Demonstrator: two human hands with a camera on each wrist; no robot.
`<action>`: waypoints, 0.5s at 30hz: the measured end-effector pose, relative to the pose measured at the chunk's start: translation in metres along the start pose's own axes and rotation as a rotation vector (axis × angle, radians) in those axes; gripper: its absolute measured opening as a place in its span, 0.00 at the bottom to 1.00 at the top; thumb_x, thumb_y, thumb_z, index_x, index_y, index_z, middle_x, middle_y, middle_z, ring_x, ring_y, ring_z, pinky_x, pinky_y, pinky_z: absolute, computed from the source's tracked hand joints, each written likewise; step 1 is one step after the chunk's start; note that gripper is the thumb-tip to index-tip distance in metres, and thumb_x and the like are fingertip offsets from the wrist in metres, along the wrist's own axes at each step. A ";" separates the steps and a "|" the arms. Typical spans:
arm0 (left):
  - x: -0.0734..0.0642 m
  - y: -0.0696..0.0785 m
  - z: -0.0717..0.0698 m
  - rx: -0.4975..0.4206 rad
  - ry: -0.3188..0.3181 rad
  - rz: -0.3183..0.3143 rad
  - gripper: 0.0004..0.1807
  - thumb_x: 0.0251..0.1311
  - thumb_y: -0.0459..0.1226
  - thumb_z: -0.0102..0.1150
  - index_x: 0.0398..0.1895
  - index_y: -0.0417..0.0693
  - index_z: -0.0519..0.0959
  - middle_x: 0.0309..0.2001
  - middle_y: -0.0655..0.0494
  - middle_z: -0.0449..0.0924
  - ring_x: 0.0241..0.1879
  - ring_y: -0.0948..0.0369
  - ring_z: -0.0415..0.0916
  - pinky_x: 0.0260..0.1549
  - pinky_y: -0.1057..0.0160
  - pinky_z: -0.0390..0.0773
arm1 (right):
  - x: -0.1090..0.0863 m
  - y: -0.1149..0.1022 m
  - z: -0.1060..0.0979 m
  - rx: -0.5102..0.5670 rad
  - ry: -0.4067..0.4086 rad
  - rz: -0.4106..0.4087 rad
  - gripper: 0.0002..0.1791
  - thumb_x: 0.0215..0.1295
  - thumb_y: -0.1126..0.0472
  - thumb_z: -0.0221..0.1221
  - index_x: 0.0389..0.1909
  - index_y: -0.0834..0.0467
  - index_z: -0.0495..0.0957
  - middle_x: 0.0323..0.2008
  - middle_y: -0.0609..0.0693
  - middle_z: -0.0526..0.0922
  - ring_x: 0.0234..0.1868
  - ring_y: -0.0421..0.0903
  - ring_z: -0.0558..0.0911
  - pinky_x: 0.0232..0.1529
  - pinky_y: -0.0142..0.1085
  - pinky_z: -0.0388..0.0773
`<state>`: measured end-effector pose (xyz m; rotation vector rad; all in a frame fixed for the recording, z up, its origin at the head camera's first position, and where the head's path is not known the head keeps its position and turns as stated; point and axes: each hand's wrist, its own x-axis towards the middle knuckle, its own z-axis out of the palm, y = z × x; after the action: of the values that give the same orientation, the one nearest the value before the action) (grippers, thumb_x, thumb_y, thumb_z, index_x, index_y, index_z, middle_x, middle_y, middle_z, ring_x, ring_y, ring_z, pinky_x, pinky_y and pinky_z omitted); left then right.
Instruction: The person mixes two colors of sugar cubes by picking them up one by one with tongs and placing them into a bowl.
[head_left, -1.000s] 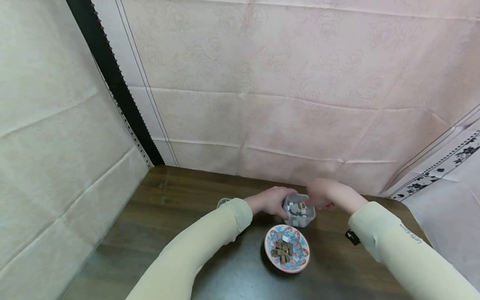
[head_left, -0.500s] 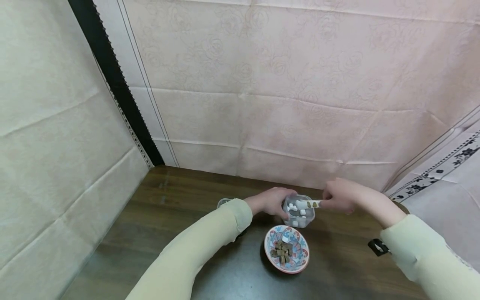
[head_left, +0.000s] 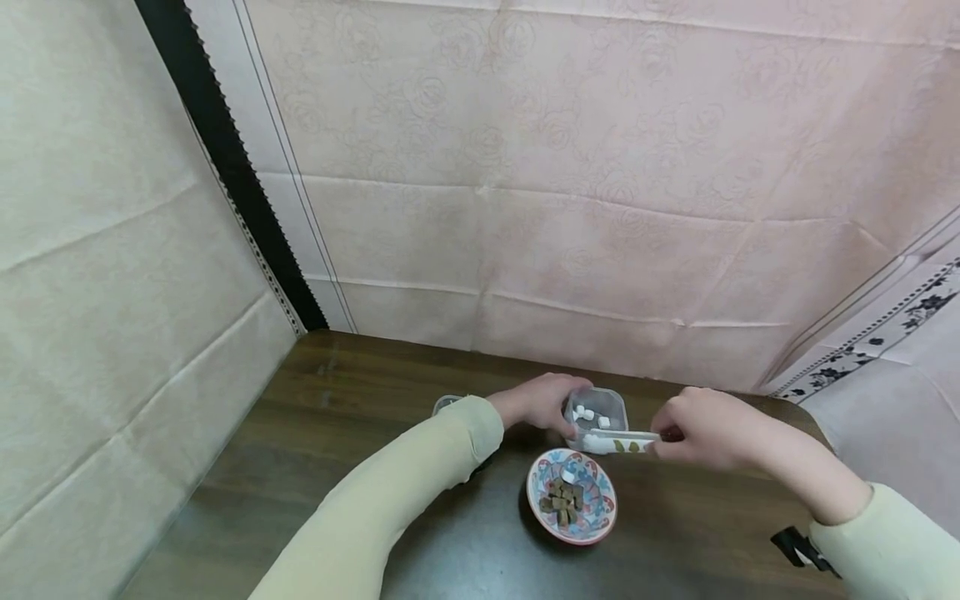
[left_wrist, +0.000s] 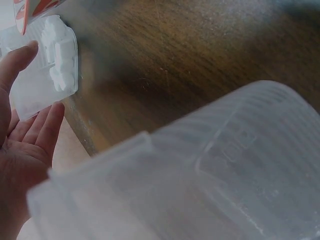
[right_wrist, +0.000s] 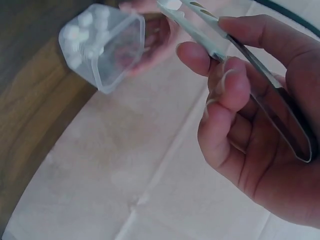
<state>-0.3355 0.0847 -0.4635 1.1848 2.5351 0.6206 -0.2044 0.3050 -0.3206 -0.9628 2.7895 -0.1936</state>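
Observation:
My left hand (head_left: 543,402) grips a clear plastic container (head_left: 613,406) from its left side, thumb and fingers on opposite walls. Several white cubes (left_wrist: 62,57) lie inside it. In my right hand (head_left: 708,429) is a pair of tongs (head_left: 633,442), metal at the bend, with white, leaf-patterned arms. Thumb and fingers pinch the arms in the right wrist view, and a white cube (right_wrist: 171,4) sits between the tips. The tongs' tips overlap the container's near side in the head view. Just nearer stands a patterned bowl (head_left: 603,500) with brown cubes (head_left: 564,498) and a white piece (head_left: 568,477).
A second clear plastic container (left_wrist: 240,160) stands by my left wrist, mostly hidden by the sleeve (head_left: 420,475) in the head view. The wooden table (head_left: 360,400) is bounded by pale cloth (head_left: 562,208) at the back and sides.
My right hand has drawn back from the container to the right, then come nearer to me. The tongs have swung toward the bowl with a white cube. The left hand stays put.

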 end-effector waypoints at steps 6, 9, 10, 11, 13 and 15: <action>0.000 -0.002 -0.001 0.006 0.014 0.020 0.48 0.57 0.45 0.82 0.79 0.47 0.69 0.72 0.53 0.76 0.71 0.59 0.72 0.71 0.66 0.70 | 0.000 -0.010 0.015 -0.068 0.010 -0.037 0.21 0.63 0.53 0.71 0.16 0.41 0.71 0.17 0.30 0.60 0.20 0.30 0.57 0.21 0.29 0.52; 0.001 -0.003 0.000 0.027 0.020 0.038 0.48 0.56 0.45 0.82 0.79 0.46 0.69 0.72 0.52 0.77 0.71 0.59 0.72 0.71 0.66 0.70 | 0.001 -0.012 0.021 -0.101 0.011 -0.041 0.22 0.62 0.54 0.71 0.15 0.41 0.70 0.17 0.30 0.59 0.20 0.30 0.56 0.21 0.29 0.51; 0.002 -0.003 0.000 0.033 0.021 0.044 0.48 0.56 0.45 0.82 0.79 0.46 0.69 0.71 0.52 0.77 0.71 0.59 0.73 0.70 0.67 0.70 | 0.001 -0.012 0.023 -0.108 0.014 -0.042 0.22 0.61 0.54 0.71 0.15 0.41 0.70 0.17 0.30 0.59 0.20 0.30 0.56 0.21 0.29 0.51; 0.002 -0.004 0.001 0.036 0.021 0.047 0.48 0.56 0.45 0.82 0.79 0.45 0.69 0.71 0.52 0.77 0.71 0.58 0.73 0.70 0.67 0.70 | 0.002 -0.012 0.026 -0.117 0.019 -0.042 0.22 0.60 0.54 0.72 0.14 0.42 0.70 0.16 0.31 0.59 0.20 0.30 0.56 0.21 0.29 0.51; 0.002 -0.004 0.002 0.037 0.021 0.051 0.48 0.56 0.45 0.82 0.79 0.45 0.69 0.71 0.52 0.77 0.71 0.58 0.72 0.71 0.67 0.70 | 0.002 -0.013 0.029 -0.132 0.031 -0.040 0.23 0.59 0.55 0.72 0.14 0.42 0.69 0.16 0.31 0.59 0.20 0.31 0.56 0.21 0.29 0.50; 0.003 -0.005 0.002 0.037 0.022 0.055 0.48 0.56 0.45 0.82 0.79 0.46 0.69 0.71 0.53 0.77 0.71 0.59 0.72 0.70 0.67 0.70 | 0.002 -0.013 0.032 -0.153 0.043 -0.033 0.23 0.58 0.54 0.73 0.13 0.42 0.68 0.16 0.31 0.58 0.20 0.31 0.56 0.21 0.30 0.50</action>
<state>-0.3396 0.0849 -0.4683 1.2714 2.5498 0.6053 -0.1911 0.2913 -0.3500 -1.0512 2.8636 -0.0060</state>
